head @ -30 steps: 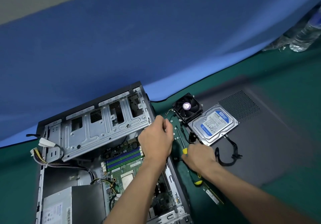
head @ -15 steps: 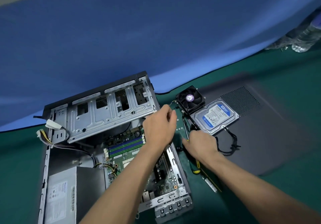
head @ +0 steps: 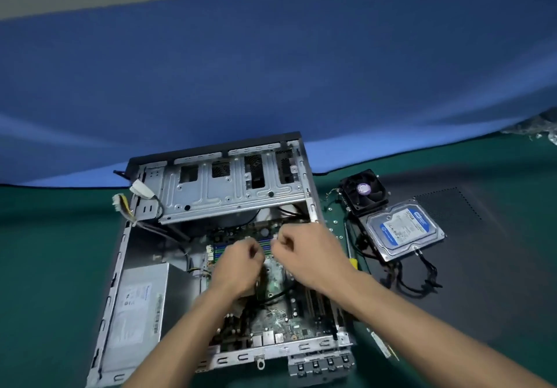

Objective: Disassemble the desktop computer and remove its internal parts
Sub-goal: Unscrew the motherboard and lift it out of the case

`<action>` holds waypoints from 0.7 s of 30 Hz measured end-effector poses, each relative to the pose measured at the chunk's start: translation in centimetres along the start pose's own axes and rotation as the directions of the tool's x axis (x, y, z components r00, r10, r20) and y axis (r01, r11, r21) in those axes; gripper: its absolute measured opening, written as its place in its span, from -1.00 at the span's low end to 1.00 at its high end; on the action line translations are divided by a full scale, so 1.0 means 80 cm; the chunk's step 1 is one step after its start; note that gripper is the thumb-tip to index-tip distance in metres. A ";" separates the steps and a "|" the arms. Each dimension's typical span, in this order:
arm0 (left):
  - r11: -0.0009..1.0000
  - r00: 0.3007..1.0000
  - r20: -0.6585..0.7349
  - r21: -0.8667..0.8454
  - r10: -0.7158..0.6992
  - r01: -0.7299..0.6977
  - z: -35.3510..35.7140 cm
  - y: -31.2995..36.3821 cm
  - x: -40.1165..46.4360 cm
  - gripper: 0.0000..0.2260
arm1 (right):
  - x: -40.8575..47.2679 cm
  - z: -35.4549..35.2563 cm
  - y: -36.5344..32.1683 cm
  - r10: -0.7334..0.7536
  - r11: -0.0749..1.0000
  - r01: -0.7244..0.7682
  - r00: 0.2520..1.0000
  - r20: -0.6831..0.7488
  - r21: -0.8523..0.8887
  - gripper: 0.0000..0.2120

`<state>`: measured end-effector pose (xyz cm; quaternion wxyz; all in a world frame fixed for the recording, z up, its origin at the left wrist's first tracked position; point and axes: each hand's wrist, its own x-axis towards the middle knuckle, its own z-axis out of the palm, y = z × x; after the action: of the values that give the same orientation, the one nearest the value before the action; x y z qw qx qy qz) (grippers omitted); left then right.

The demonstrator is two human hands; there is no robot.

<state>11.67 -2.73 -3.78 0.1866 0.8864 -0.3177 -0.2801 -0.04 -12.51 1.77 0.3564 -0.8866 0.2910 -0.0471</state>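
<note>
Nearest the desk's front edge, two bare forearms reach forward into the open computer case (head: 211,267), which lies on its side on the green desk (head: 45,267) toward the front left. The rear panel of the case, with its slot brackets, faces the front edge. Inside on the left sits the grey power supply (head: 135,306); the green motherboard (head: 271,318) fills the right part.

The left hand (head: 238,270) hovers over the middle of the motherboard with its grip curled tight, fingers folded under; whether it pinches anything cannot be told through the blur. The right hand (head: 310,255) is just beside it, fingers bent in toward the blue memory slots (head: 220,250), and what its grip has hold of, if anything, cannot be told either.

Beyond the hands, the metal drive cage (head: 229,191) spans the far end of the case, with a bundle of yellow and black wires (head: 123,207) hanging at its left.

Right of the case, a yellow-handled screwdriver (head: 351,255) lies on the desk. Farther right, a hard drive (head: 404,231) with a blue label rests on a dark side panel (head: 482,267), and a black cooling fan (head: 364,191) touches its far corner.

A blue cloth (head: 271,86) rises behind the desk's far edge.
</note>
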 end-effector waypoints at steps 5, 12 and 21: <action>0.930 0.989 0.140 0.367 -0.044 -0.010 -0.003 -0.059 -0.014 -0.83 | 0.019 0.063 -0.001 0.133 0.970 -0.072 0.957 0.258 -0.230 -0.81; 0.814 0.977 0.212 0.573 -0.037 -0.094 0.005 -0.077 -0.026 -0.77 | 0.026 0.101 0.018 0.408 0.857 -0.238 0.854 0.321 -0.457 -0.79; 0.858 0.951 0.106 0.469 -0.291 0.210 0.001 -0.065 -0.018 -0.66 | 0.029 0.120 0.022 0.470 0.755 -0.214 0.836 0.283 -0.620 -0.69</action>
<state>13.11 1.99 -5.96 -0.0914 0.9113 -0.2707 -0.2963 3.80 -8.97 -6.74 0.1347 -0.8690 0.3686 0.3014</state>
